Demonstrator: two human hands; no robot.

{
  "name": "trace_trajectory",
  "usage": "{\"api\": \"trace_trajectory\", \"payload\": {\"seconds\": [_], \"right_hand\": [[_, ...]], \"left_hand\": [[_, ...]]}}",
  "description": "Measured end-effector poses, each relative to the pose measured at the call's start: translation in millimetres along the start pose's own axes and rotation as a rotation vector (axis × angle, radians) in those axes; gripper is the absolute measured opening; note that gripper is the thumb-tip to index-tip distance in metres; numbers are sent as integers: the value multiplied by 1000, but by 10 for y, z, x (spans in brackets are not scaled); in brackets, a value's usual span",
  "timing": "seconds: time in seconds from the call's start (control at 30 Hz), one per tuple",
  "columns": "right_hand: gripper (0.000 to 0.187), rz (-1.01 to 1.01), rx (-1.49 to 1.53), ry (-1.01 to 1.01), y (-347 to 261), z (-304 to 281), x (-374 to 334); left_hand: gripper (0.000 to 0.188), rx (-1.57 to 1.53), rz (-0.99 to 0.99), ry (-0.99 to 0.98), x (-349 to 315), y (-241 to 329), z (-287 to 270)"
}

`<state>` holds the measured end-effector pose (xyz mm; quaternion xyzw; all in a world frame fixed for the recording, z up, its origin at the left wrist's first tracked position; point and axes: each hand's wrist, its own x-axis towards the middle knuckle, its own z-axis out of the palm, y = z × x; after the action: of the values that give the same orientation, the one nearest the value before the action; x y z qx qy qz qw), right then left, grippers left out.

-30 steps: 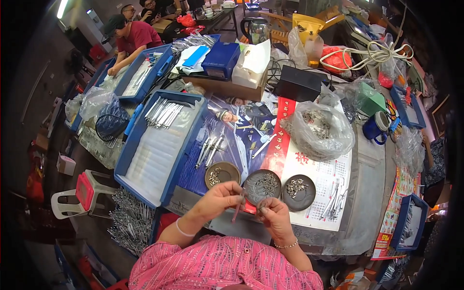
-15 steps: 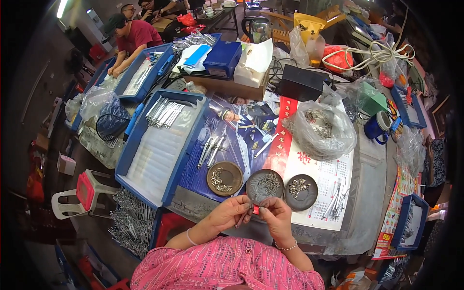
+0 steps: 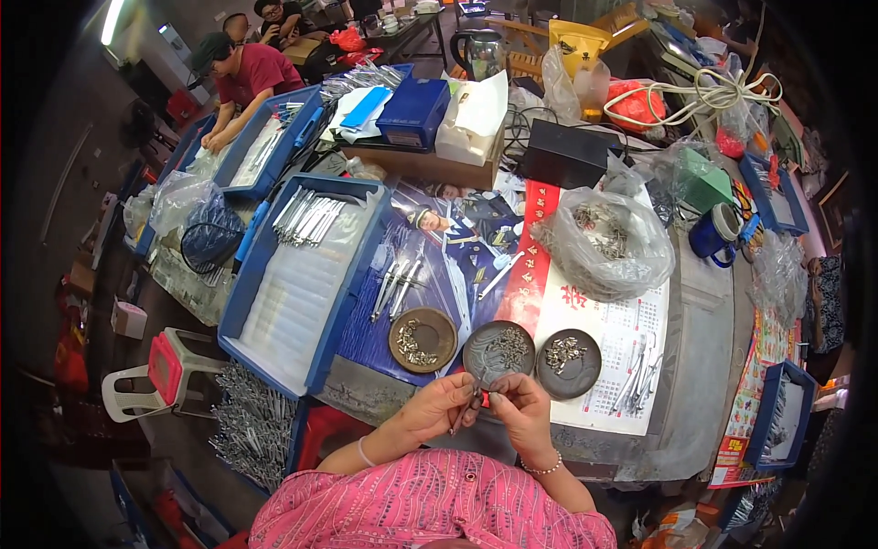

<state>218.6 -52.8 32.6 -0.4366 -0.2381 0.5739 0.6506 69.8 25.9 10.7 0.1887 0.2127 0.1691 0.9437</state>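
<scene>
My left hand (image 3: 439, 407) is closed in a pinch on a thin metal rod, mostly hidden by the fingers. Its lower end points down toward my shirt. My right hand (image 3: 524, 407) meets it fingertip to fingertip, closed on something too small to name. A bit of red (image 3: 486, 400) shows between the two hands. Just beyond my fingers stand three round dishes: a brown-rimmed one (image 3: 402, 359) at left, a dark grey one (image 3: 475, 364) in the middle and another dark one (image 3: 585, 377) at right. Each holds small metal parts.
A blue tray (image 3: 236, 320) with a row of metal rods lies at left. Loose rods (image 3: 399, 285) lie on the poster, and thin rods (image 3: 637, 384) at right. Farther back are a clear bag (image 3: 645, 265) of small parts, a black box (image 3: 569, 154) and a blue mug (image 3: 713, 233).
Both hands stay together over the near table edge, with slight finger movement around the small parts. The whole view has shifted a little.
</scene>
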Motion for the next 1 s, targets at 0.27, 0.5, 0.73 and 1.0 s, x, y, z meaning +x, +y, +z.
{"api": "trace_trajectory", "payload": {"seconds": [0.27, 0.5, 0.73, 1.0], "right_hand": [[9, 0, -1, -11, 5, -1, 3], [9, -9, -13, -27, -12, 8, 6], [10, -8, -15, -28, -2, 25, 12], [10, -13, -25, -22, -4, 55, 7]], "left_hand": [[23, 10, -4, -8, 8, -1, 2], [24, 1, 9, -10, 7, 12, 12], [24, -15, 5, 9, -2, 25, 28], [25, -45, -4, -4, -18, -1, -8]]}}
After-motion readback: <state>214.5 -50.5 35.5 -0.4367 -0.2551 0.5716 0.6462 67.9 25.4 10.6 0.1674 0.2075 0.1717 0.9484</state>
